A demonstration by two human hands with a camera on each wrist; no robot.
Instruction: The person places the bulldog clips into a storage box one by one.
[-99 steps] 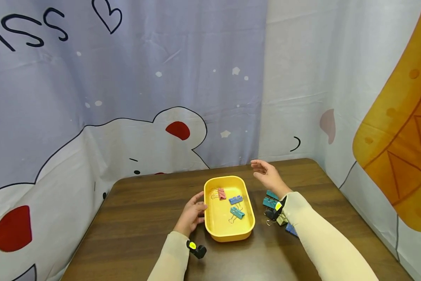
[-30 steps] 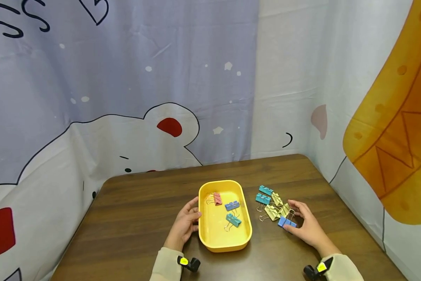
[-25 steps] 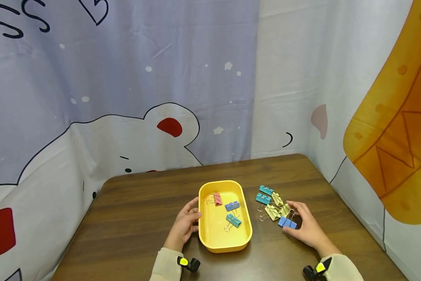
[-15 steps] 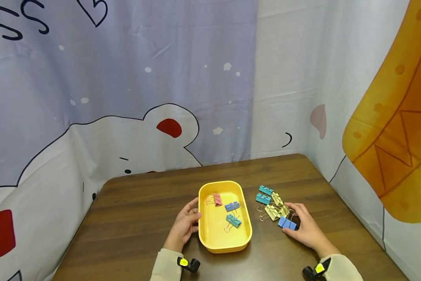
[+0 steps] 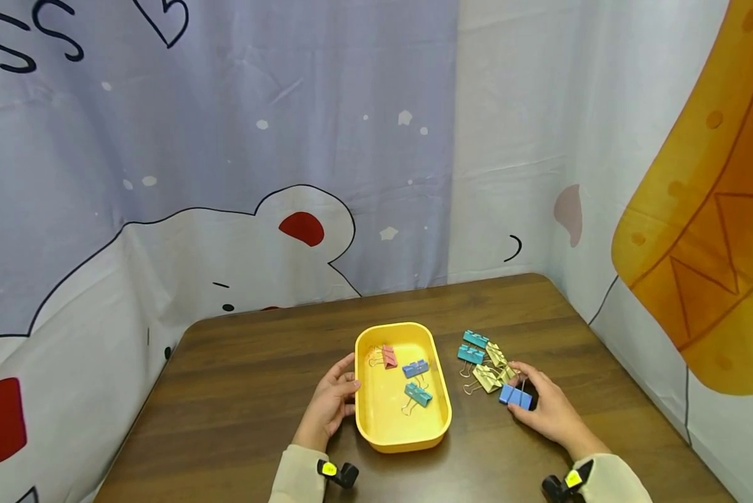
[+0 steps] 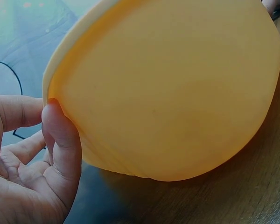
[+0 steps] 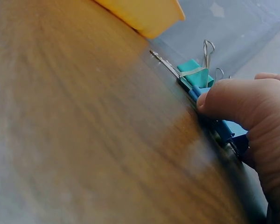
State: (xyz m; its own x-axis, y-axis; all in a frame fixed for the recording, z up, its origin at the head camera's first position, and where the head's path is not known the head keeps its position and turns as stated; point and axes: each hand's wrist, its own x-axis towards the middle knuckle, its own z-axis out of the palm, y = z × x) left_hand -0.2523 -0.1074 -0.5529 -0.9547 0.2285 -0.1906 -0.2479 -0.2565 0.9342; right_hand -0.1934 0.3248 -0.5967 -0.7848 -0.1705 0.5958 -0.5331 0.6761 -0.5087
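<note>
My left hand (image 5: pixel 330 404) holds the left side of a yellow plastic tray (image 5: pixel 403 446), its thumb at the rim and its other fingers along the outer wall. Inside the tray lie a pink binder clip (image 5: pixel 389 356), a blue binder clip (image 5: pixel 415 368) and a teal binder clip (image 5: pixel 418 394). Right of the tray, my right hand (image 5: pixel 547 405) pinches another blue binder clip (image 5: pixel 515 397) between thumb and fingers, low over the table. In the right wrist view the thumb (image 7: pixel 228 100) covers much of this clip.
Beside the held clip lie two teal binder clips (image 5: pixel 471 354) and several pale yellow binder clips (image 5: pixel 487 378), close together. The brown wooden table (image 5: pixel 257 391) runs back to a printed curtain (image 5: pixel 376 140). Each wrist wears a small black camera.
My right hand has come down from beyond the tray's right side to the near end of the clip pile and taken hold of the blue binder clip. The left hand stays on the tray.
</note>
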